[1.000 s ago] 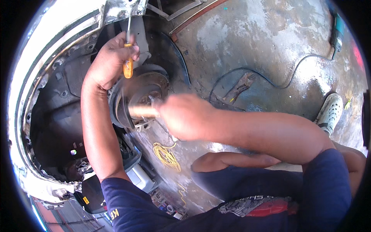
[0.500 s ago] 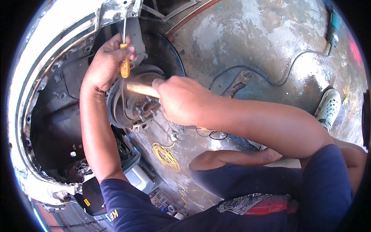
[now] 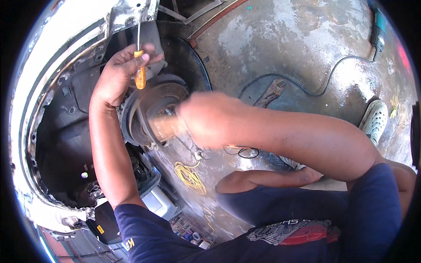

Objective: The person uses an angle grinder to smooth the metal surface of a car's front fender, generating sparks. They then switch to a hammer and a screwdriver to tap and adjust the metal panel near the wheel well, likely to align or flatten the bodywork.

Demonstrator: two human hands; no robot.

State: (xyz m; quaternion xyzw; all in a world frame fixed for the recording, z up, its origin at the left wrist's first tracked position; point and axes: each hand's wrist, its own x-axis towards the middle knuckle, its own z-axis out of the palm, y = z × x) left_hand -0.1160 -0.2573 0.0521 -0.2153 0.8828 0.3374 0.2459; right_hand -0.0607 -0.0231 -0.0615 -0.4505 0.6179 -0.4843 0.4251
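My left hand (image 3: 120, 72) is closed around a screwdriver (image 3: 140, 76) with a yellow handle, thumb and forefinger pinching its top while other fingers stick out to the side. The metal shaft runs up to the bare-metal edge of the car body (image 3: 139, 9); the tip's exact contact is hard to see there. My right hand (image 3: 206, 118), smeared by motion, grips a wooden-handled hammer (image 3: 169, 127). The hammer's head is too blurred to make out. It swings in front of the wheel hub and brake disc (image 3: 169, 90), below the screwdriver's handle end.
A black wheel-arch liner (image 3: 66, 131) fills the left. On the stained concrete floor lie pliers-like tool (image 3: 272, 92), a coiled yellow cord (image 3: 188, 177) and a green power tool (image 3: 378, 30) with a black cable. A shoe (image 3: 375, 118) stands at right.
My right hand and the hammer have swung down, away from the screwdriver's handle end. Fingers of my left hand have spread a little, still holding the screwdriver.
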